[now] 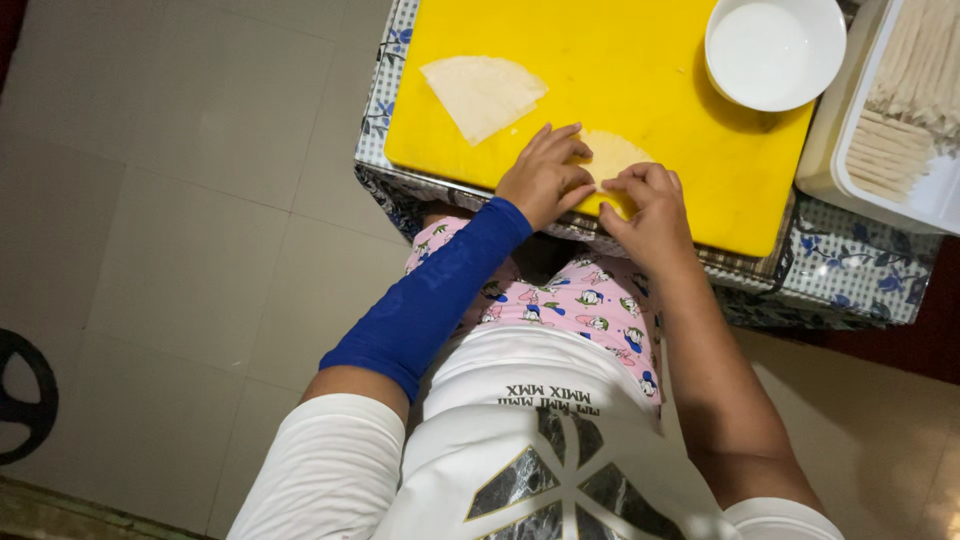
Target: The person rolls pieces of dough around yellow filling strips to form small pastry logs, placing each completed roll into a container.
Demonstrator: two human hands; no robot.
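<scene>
A yellow cutting board point(600, 70) lies on a low table with a patterned cloth point(860, 275). At its near edge sits a pale round wrapper point(612, 152), partly folded. My left hand point(543, 175), with a blue sleeve on the forearm, presses flat on the wrapper's left side. My right hand point(648, 205) pinches the wrapper's near edge with bent fingers. A second folded wrapper point(482, 92) rests at the board's far left, away from both hands.
A white bowl point(775, 50) stands at the board's far right corner. A white tray point(905, 120) at the right holds several thin pale rolls. Grey tiled floor lies to the left, with a dark round object point(25, 395) at the left edge.
</scene>
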